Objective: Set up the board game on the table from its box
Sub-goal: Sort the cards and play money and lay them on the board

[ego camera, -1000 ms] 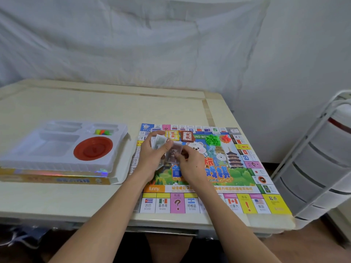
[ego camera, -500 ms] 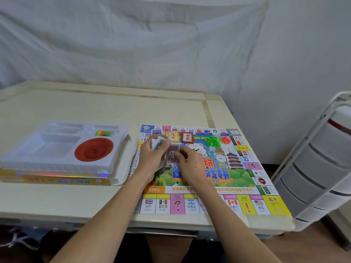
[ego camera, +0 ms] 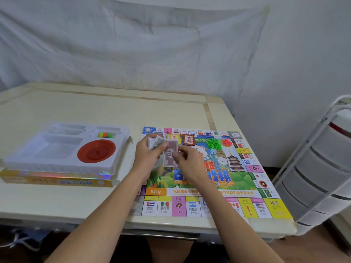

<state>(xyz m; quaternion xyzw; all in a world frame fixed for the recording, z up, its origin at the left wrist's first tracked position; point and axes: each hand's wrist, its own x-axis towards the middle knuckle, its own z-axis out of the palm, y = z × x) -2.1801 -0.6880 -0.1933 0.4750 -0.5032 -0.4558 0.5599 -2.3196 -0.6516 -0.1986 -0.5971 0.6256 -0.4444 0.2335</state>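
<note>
The colourful game board (ego camera: 245,186) lies unfolded on the right half of the table. Over its left part my left hand (ego camera: 147,157) grips a stack of paper play money (ego camera: 156,142). My right hand (ego camera: 187,161) pinches a brown note marked 10 (ego camera: 170,153) at the front of that stack. A pile of orange cards (ego camera: 188,139), green houses (ego camera: 214,143) and red pieces (ego camera: 227,142) sit on the board's far part. To the left stands the white plastic box insert (ego camera: 57,149) on the yellow box (ego camera: 57,180), holding a red dish (ego camera: 96,150) and small coloured pawns (ego camera: 105,134).
The cream table (ego camera: 95,111) reaches back to a white cloth backdrop (ego camera: 133,44). A white tiered cart (ego camera: 322,168) stands just past the table's right edge. The board's near edge lies close to the table's front edge.
My right hand has drawn the brown note down and forward off the stack held in my left hand. Both hands stayed over the board's left part.
</note>
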